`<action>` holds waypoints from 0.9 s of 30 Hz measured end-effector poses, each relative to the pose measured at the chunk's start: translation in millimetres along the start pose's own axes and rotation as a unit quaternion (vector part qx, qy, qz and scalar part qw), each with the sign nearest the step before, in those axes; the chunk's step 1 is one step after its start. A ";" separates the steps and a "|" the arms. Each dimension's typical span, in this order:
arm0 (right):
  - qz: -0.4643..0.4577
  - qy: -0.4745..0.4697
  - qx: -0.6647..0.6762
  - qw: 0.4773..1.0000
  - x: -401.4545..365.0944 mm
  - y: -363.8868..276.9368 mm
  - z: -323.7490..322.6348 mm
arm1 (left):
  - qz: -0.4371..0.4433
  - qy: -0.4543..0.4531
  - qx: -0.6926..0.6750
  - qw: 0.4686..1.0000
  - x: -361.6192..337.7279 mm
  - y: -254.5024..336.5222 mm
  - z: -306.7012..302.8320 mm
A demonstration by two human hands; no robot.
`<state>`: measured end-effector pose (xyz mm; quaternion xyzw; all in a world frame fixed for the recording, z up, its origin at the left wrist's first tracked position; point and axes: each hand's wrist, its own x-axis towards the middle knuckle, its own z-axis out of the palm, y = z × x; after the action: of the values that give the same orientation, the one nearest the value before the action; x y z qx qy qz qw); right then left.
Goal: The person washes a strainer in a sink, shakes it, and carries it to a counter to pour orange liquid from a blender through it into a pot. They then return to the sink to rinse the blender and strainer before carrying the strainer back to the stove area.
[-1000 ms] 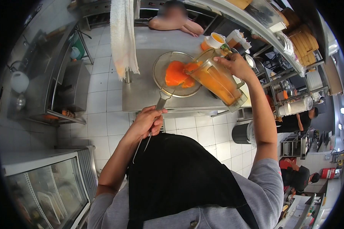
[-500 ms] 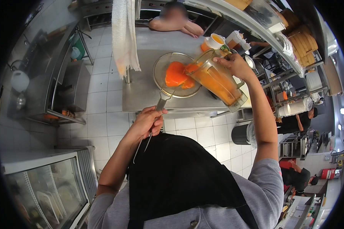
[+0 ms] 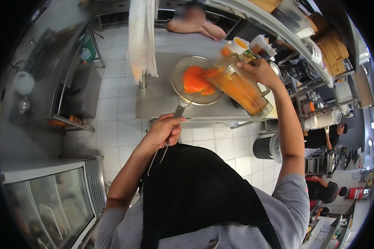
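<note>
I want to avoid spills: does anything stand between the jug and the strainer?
Nothing visible does. The jug, tilted in the right hand, overhangs the right edge of the strainer.

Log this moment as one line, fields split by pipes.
left hand: grips strainer handle | right hand: holds clear jar, tilted toward strainer | orange mixture: in jar and strainer

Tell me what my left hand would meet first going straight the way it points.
Probably the steel counter's near edge, just beyond your left hand on the strainer handle; height is unclear, so it might pass above.
</note>
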<state>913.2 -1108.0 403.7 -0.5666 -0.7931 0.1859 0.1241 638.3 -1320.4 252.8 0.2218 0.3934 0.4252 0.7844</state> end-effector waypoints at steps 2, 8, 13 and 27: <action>-0.010 0.034 -0.015 0.999 0.6 1.6 2.4 | 0.001 0.004 -0.008 1.000 0.8 -0.5 -1.2; -0.061 0.003 -0.048 0.997 4.1 3.6 -1.4 | -0.003 -0.018 -0.010 1.000 6.0 -5.1 -5.5; 0.036 -0.008 0.013 0.999 -1.7 -10.5 0.8 | -0.011 -0.025 -0.008 1.000 2.9 -2.0 -3.8; 0.057 -0.035 -0.036 0.997 2.1 -17.5 -7.5 | 0.003 -0.024 -0.015 1.000 5.2 -5.0 -6.3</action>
<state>900.6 -1109.9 418.1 -0.6080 -0.7698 0.1833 0.0648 637.4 -1318.7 243.4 0.2219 0.3673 0.4277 0.7956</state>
